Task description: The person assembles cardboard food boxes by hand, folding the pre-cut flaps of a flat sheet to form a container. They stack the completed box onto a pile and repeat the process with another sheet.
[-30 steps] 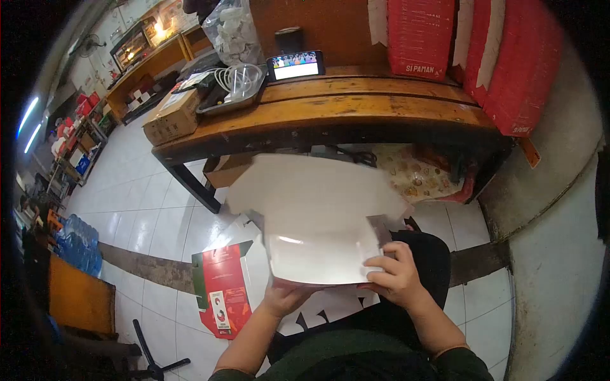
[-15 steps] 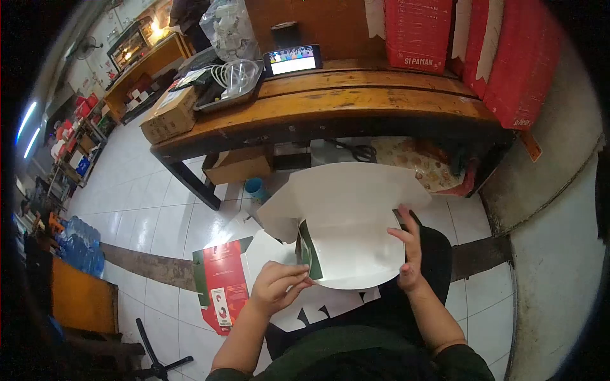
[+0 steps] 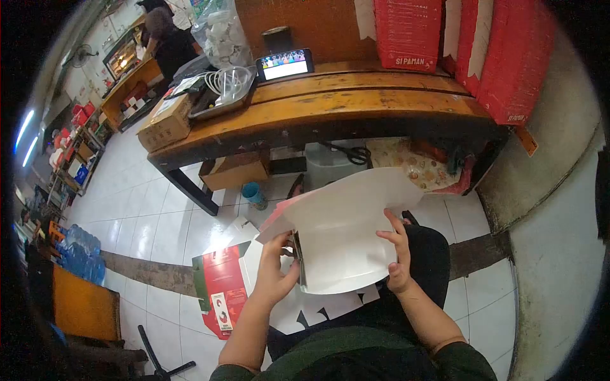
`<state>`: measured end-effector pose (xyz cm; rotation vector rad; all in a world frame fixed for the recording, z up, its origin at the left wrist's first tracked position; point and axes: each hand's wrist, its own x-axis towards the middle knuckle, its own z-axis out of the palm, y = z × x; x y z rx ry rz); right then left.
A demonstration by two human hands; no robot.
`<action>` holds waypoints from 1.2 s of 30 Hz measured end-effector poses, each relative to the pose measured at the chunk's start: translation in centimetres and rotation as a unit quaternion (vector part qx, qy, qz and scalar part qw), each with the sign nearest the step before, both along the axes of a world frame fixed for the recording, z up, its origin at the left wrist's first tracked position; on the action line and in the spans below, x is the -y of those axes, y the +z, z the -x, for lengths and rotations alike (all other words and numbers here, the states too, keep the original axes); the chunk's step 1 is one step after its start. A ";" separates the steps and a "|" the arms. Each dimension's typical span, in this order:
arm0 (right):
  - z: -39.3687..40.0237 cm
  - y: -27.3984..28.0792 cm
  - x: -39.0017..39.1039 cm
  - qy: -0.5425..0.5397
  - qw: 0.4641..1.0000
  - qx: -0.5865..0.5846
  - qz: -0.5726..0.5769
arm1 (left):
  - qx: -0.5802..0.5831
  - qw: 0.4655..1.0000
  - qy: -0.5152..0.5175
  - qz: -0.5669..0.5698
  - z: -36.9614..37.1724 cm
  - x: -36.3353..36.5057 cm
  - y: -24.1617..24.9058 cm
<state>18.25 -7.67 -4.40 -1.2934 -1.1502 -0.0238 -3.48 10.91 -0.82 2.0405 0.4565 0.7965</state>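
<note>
A partly folded cardboard food box [image 3: 349,238], white inside, sits over my lap with its broad rear flap raised. My left hand [image 3: 277,270] grips the box's left side wall, fingers outside and behind it, thumb near the front edge. At the opposite side, my right hand [image 3: 400,254] holds the right wall, its fingers somewhat apart and curled over the edge. Beneath the box lies another white cardboard sheet [image 3: 305,308] with dark notch-shaped gaps. To the left, a flat red and green printed carton [image 3: 223,279] rests low down.
Ahead stands a wooden bench [image 3: 330,101] bearing a lit phone [image 3: 284,65], a tray with cable [image 3: 222,95], a brown box [image 3: 166,124] and red cartons [image 3: 408,32]. A blue cup [image 3: 254,195] is on the floor. A person [image 3: 166,41] stands far back left.
My left hand has moved up and left along the side wall, which now stands more upright. The rear flap has tilted, showing red outside. A person has come into view at the back.
</note>
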 end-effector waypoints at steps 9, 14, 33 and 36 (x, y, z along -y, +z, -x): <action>0.5 -1.4 0.2 -0.005 0.999 -0.030 -0.018 | 0.000 0.981 0.182 0.061 -2.1 -1.0 -2.4; 0.5 -1.0 0.2 -0.025 0.999 -0.012 -0.017 | 0.123 0.972 0.121 0.158 -1.9 0.2 -2.5; 0.1 0.1 1.1 0.003 0.998 -0.025 0.065 | 0.098 0.994 0.021 0.044 -0.1 2.6 -3.7; -0.4 2.7 2.4 0.010 0.986 0.093 0.135 | 0.109 0.990 0.012 0.090 0.2 1.5 -4.0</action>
